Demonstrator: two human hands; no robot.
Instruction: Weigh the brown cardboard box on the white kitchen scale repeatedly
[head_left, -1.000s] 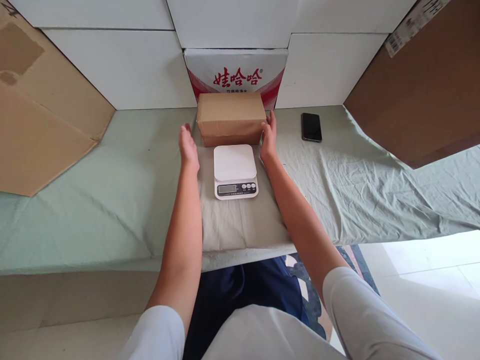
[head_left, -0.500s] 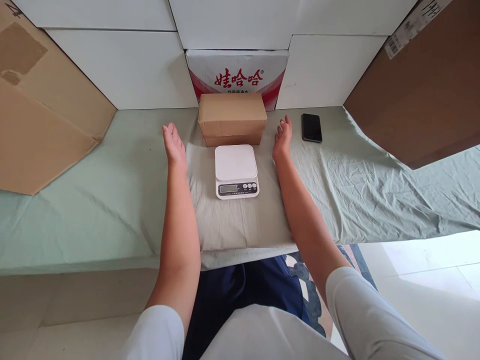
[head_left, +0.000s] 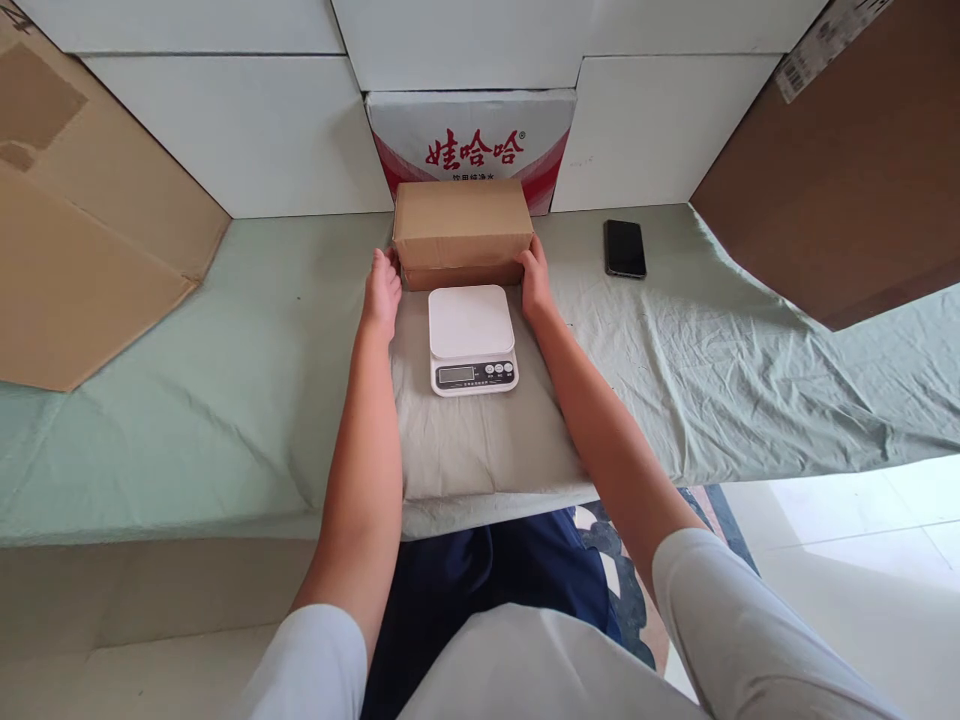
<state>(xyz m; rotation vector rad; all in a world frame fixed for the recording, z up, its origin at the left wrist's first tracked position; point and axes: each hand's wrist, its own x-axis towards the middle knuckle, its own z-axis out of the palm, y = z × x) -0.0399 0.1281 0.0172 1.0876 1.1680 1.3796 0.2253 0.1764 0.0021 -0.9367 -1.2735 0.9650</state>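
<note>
Hands bracketing a cardboard box (head_left: pixel 462 232) behind the kitchen scale (head_left: pixel 472 338) on the cloth-covered surface (head_left: pixel 225 380): left hand (head_left: pixel 382 292) and right hand (head_left: pixel 535 279) press its ends, grip not yet lifting. Next move likely needs even squeeze.

matt brown cardboard box (head_left: pixel 462 222), smooth white plastic kitchen scale (head_left: pixel 472 338), creased pale green cotton sheet (head_left: pixel 225 380), glossy black phone (head_left: pixel 625 248).

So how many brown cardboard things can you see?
3. A small box sits behind the scale, between both hands. A flattened sheet leans at far left, and a big panel at far right. More may lie out of view.
</note>
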